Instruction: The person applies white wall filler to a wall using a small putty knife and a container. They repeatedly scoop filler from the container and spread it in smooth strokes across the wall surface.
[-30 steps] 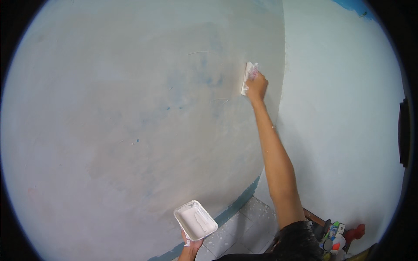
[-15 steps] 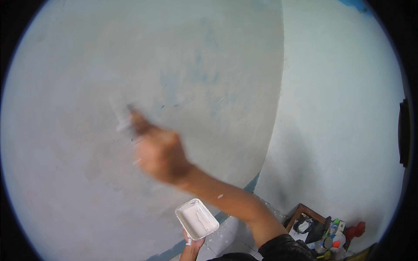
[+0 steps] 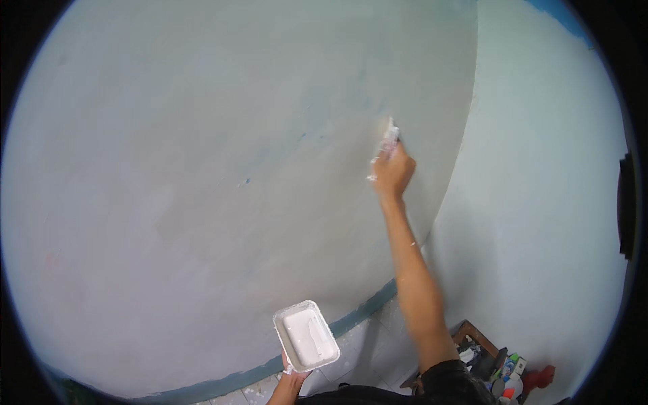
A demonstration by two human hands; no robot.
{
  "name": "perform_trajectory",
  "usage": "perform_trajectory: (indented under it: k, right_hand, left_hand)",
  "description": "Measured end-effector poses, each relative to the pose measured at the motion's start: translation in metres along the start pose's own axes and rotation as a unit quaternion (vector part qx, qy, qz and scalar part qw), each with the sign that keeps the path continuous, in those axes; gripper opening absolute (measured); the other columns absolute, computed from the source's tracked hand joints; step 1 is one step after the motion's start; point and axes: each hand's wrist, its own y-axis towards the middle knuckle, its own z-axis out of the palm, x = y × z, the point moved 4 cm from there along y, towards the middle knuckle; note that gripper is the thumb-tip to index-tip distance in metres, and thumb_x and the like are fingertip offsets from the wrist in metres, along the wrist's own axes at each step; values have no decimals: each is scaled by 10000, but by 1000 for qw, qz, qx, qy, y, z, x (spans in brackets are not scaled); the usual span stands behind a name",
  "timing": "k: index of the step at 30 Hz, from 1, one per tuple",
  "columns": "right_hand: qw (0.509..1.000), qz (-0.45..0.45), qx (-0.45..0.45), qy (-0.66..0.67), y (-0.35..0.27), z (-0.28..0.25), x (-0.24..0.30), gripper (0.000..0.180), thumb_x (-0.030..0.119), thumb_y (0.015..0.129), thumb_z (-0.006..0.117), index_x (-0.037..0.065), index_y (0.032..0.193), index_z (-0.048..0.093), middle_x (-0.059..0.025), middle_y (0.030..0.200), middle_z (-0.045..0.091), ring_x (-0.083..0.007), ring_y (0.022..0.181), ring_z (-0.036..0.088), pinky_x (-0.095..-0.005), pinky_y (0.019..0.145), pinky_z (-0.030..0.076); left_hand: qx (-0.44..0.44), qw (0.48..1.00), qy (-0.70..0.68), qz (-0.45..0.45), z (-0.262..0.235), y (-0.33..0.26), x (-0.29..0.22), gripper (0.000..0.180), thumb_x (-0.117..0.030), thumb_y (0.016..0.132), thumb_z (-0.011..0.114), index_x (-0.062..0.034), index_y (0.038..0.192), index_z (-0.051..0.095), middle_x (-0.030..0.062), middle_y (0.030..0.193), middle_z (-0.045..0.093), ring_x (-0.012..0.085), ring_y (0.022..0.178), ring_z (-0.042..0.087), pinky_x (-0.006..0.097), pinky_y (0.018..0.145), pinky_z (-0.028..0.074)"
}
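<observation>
My right hand (image 3: pixel 395 170) is closed around a putty knife (image 3: pixel 389 139) smeared with white filler, held against or very close to the grey-patched wall (image 3: pixel 223 121). Its blade is partly hidden and slightly blurred, so contact is hard to judge. Faint blue patches show through the wall's coat to the left of the hand. Low in front of me, my left hand (image 3: pixel 294 376) grips a shallow white rectangular tray (image 3: pixel 294 309) from below. Smooth white filler (image 3: pixel 305 341) lies in the tray, and flecks of it stick to both hands and my right forearm.
A paler wall (image 3: pixel 547 169) meets the grey one at a corner on the right. A blue-green band (image 3: pixel 368 309) edges the wall's foot above spotted floor tiles (image 3: pixel 354 351). At lower right, a wooden piece of furniture (image 3: pixel 467 331) stands near assorted small items (image 3: pixel 509 374) and a red object (image 3: pixel 538 378).
My right hand has swept right and upward across the wall with the putty knife. The left hand and tray have stayed nearly in place, while the view has shifted slightly.
</observation>
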Motion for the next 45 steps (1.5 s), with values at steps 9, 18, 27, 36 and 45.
perform_trajectory:
  k: [9,18,27,36,45]
  right_hand:
    - [970,-223,41,82,-142,29,214,534,44,888,568,-262,1288,388,-441,1136,557,-552,978,632,-489,787,585]
    - [914,-239,178,275,-302,9,278,500,3,841,602,-203,1275,466,-358,1123,616,-457,895,686,-436,771,597]
    - [761,317,198,531,-273,5,124,253,158,884,720,-21,1048,648,-57,910,681,-131,753,659,-305,654,555]
    - [742,377,170,528,-260,-47,75,341,24,880,592,-53,1208,546,-120,1094,640,-223,1015,645,-359,891,529]
    - [819,-213,479,231,-306,-112,119,218,134,847,657,129,1051,734,-40,1097,724,-236,1170,614,-531,1083,385]
  left_hand:
    - [-8,999,39,-21,-4,-9,-14,465,-382,1015,371,-127,1385,492,98,1379,548,307,1248,538,539,1048,435]
    - [4,998,29,-52,-57,-30,-30,467,-382,1015,378,-121,1385,492,102,1377,549,308,1239,545,536,1037,446]
    - [13,996,14,-86,-93,-68,-80,469,-382,1014,384,-115,1385,493,107,1375,550,309,1231,552,532,1027,458]
    - [40,992,2,-117,-81,-71,-95,472,-382,1014,390,-108,1384,493,111,1373,551,310,1223,559,529,1016,470]
    - [68,988,7,-136,-54,-62,-83,474,-382,1013,397,-102,1384,493,116,1372,552,310,1214,566,525,1005,482]
